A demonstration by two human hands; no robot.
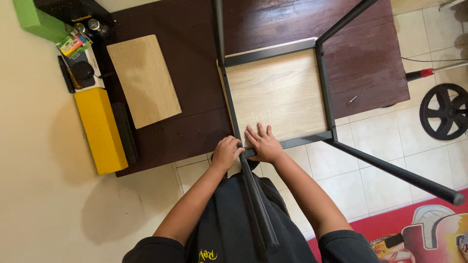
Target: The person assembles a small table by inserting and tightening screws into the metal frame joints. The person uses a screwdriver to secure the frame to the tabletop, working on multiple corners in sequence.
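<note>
Head camera view, looking straight down at two bare forearms reaching forward from a black shirt. Left hand [226, 152] is curled into a fist, wrapped around the near corner of a black metal frame [325, 92], where a leg [258, 204] runs back toward the body. Right hand [263, 143] lies flat just beside it, palm down, fingers spread, pressing on a light wooden panel [278, 92] set inside the frame. Frame and panel rest upside down on a dark brown table [190, 97], overhanging its near edge. Four legs show in all. Left of the frame on the table lies one separate wooden board [144, 80]. Farther left stand one yellow box [100, 129] and one green box [36, 22]. Right of the frame, one small screw [352, 100] lies on the table.
</note>
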